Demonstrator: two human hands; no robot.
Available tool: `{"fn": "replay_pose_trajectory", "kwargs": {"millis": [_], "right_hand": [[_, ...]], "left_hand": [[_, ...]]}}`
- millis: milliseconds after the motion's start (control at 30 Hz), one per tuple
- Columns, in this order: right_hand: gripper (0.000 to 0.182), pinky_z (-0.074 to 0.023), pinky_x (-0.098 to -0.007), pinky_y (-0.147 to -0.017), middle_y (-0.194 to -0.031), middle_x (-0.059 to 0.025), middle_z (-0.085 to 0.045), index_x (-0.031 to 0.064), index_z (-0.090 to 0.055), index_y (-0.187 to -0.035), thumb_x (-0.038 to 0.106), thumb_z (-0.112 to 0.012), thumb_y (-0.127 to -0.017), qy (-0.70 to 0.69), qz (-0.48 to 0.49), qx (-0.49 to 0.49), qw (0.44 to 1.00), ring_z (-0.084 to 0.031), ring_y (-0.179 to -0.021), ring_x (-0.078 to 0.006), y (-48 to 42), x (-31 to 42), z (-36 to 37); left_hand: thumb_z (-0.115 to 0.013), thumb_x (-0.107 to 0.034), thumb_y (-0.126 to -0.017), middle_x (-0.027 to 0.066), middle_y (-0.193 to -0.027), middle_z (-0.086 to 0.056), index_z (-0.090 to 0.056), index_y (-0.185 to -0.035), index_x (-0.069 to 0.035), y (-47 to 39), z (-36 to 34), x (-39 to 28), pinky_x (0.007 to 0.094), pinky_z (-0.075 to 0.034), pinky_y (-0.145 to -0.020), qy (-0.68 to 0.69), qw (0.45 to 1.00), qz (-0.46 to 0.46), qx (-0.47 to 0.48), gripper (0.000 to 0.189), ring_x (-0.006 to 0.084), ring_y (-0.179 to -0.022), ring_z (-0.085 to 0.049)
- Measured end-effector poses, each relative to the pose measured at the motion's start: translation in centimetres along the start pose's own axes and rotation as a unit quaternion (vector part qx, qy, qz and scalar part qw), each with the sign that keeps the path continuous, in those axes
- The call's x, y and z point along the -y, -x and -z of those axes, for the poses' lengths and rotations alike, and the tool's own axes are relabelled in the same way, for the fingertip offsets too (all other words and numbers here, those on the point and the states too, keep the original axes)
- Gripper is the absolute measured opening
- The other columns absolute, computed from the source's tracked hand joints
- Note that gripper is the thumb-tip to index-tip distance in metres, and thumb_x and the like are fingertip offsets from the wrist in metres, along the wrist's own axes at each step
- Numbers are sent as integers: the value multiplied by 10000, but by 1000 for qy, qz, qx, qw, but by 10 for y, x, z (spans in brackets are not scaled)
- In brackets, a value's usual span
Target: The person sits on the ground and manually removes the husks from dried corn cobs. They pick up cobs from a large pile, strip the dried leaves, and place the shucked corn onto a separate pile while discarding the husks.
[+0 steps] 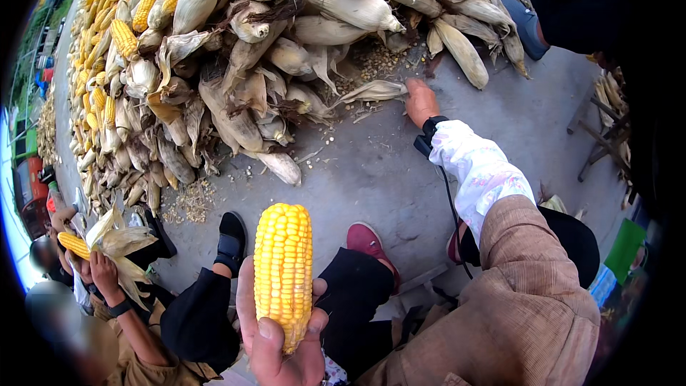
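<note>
A husked yellow corn cob (284, 273) stands upright in my left hand (273, 351), its kernels bared and facing me. Fingers and thumb wrap around its lower end. My right hand (420, 102) reaches forward to the concrete floor at the foot of the corn pile. Its curled fingers close on the end of a dry corn husk (372, 92), whose ragged tips point left; the fingertips are hidden. A black band with a small box (426, 139) and cable sits on my right wrist, over a floral sleeve (477, 166).
A large heap of unhusked corn ears (343, 5) rises ahead, with bare yellow cobs (99, 27) to its left. Loose kernels (190, 201) litter the concrete floor (364, 171). At left, a co-worker's hand (104, 273) holds a partly husked ear (75, 245). A stool (605, 139) stands at right.
</note>
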State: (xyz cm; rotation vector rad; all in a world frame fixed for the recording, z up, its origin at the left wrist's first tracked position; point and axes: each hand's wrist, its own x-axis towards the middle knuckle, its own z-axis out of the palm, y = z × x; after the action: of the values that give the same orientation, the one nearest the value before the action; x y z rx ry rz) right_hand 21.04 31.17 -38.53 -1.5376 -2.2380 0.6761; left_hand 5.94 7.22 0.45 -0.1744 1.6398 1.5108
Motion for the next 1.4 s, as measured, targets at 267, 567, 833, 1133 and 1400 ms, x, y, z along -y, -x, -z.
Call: {"fn": "replay_pose_trajectory", "kwargs": {"millis": [267,567,833,1133,1400], "right_hand": [[199,-417,-439,-791,-1009,-231,-528,24,-551,-913,78,-577,-724,23,-93,-5,995,-500,-951,-416,-35,-58,6],[213,-422,-477,-772,-901,-265,-574,-9,-549,-915,-10,-474,-716,-71,-171,-74,980,-540,-913,-417,-50,-3,-5],[191,-430,-452,-764,-886,-225,-583,23,-605,-843,18,-503,-681,-40,25,92,995,-547,-886,-391,-19,64,63],[231,-442,-419,-763,-851,-224,-604,15,-611,-873,1,-502,-670,2,119,68,991,-562,-873,-399,-32,118,253],[111,-447,-422,-677,-794,-226,-596,13,-613,-765,6,-535,-687,161,60,-24,985,-564,-787,-408,49,65,432]], "left_hand": [[-638,-385,-751,214,-1210,-464,-165,-1369,16,-3,-6,2,260,-511,-584,6,1000,11,23,876,280,-912,-595],[-571,-262,-846,186,-1286,-416,-227,-1383,-48,7,1,5,294,-486,-699,84,991,13,104,672,312,-1041,-519],[-572,-221,-838,192,-1231,-451,-244,-1347,-13,25,10,7,311,-482,-725,125,982,14,139,641,290,-1003,-544],[-503,-132,-872,165,-1140,-510,-347,-1275,-36,30,22,17,308,-471,-686,201,963,-26,177,442,282,-906,-564],[-545,-132,-853,143,-1045,-540,-347,-1247,-42,10,18,33,283,-457,-597,230,947,-43,219,450,245,-809,-568]]}}
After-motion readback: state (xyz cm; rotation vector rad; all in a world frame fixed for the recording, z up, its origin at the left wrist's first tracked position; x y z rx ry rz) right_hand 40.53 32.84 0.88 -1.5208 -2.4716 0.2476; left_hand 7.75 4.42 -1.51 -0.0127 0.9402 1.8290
